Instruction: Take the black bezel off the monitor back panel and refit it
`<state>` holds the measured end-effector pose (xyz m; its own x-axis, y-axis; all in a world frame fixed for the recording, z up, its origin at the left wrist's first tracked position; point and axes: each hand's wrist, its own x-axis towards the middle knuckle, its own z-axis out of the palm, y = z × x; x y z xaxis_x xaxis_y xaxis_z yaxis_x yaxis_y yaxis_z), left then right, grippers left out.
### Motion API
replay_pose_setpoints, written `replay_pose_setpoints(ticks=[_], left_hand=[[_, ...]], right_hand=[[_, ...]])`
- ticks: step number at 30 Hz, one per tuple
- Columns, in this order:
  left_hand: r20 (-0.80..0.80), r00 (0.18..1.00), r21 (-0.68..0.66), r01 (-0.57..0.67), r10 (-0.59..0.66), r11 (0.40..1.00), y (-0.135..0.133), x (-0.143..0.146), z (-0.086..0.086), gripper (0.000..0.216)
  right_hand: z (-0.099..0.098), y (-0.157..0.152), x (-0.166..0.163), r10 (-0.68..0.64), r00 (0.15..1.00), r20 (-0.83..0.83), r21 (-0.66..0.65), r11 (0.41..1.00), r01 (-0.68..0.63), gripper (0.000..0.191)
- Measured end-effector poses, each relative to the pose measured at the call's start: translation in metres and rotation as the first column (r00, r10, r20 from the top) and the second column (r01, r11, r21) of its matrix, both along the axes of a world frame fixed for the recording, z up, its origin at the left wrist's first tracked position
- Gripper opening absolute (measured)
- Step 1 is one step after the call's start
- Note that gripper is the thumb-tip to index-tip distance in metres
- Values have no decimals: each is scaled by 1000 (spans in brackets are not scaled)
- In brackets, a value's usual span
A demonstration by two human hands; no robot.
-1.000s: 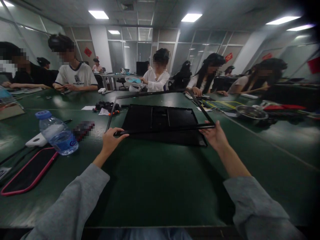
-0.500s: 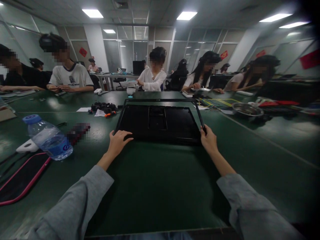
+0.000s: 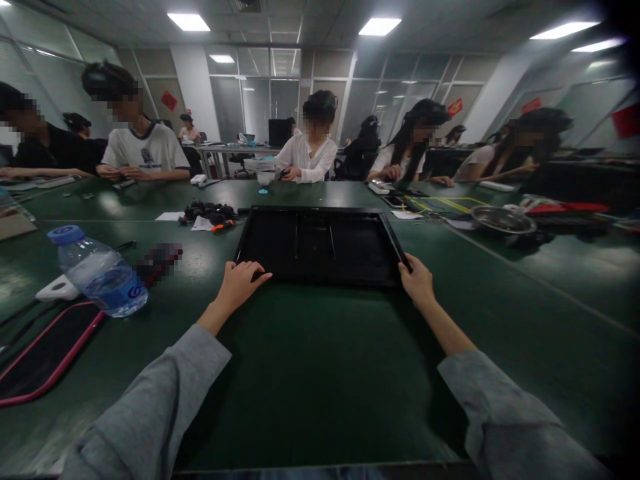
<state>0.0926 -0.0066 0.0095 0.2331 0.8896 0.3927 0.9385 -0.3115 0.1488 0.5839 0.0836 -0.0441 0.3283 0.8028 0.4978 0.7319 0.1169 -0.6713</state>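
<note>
On the green table [image 3: 320, 373] the black frame [image 3: 320, 212] lies flat over its panel straight ahead, my left hand [image 3: 241, 283] pressing and right hand [image 3: 417, 283] pinching its near corners, best seated with even pressure.

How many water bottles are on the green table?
1. The bottle lies on its side at the left of the table, beside a pink-edged case. Others may be hidden farther back.

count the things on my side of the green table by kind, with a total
Black flat panel with frame, under left hand and right hand: 1
Water bottle: 1
Pink-edged black case: 1
White device: 1
Total: 4
</note>
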Motion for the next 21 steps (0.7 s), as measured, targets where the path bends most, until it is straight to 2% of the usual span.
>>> replay_pose_setpoints(ticks=[5,7,9,10,12,15,21], left_hand=[[5,998,8,-62,62,998,-11,-13,6,52],[71,983,93,-175,169,980,-11,-20,7,43],[166,934,162,-343,317,925,-8,-28,7,40],[209,899,151,-418,384,896,-5,-32,6,46],[263,841,30,-496,472,868,0,-40,2,53],[311,803,-151,-487,509,860,6,-49,-3,46],[357,790,-124,-489,499,863,8,-53,-7,45]], right_hand=[[5,-2,-18,89,995,37,-27,996,-88,47],[5,-1,-21,109,993,42,-40,993,-108,47],[3,2,-20,122,992,26,-59,991,-120,48],[1,4,-19,128,992,12,-65,990,-127,48],[-2,6,-17,140,990,-14,-59,988,-140,48],[-2,7,-17,149,989,-24,-27,988,-150,48],[7,-3,-24,132,991,19,-1,991,-132,47]])
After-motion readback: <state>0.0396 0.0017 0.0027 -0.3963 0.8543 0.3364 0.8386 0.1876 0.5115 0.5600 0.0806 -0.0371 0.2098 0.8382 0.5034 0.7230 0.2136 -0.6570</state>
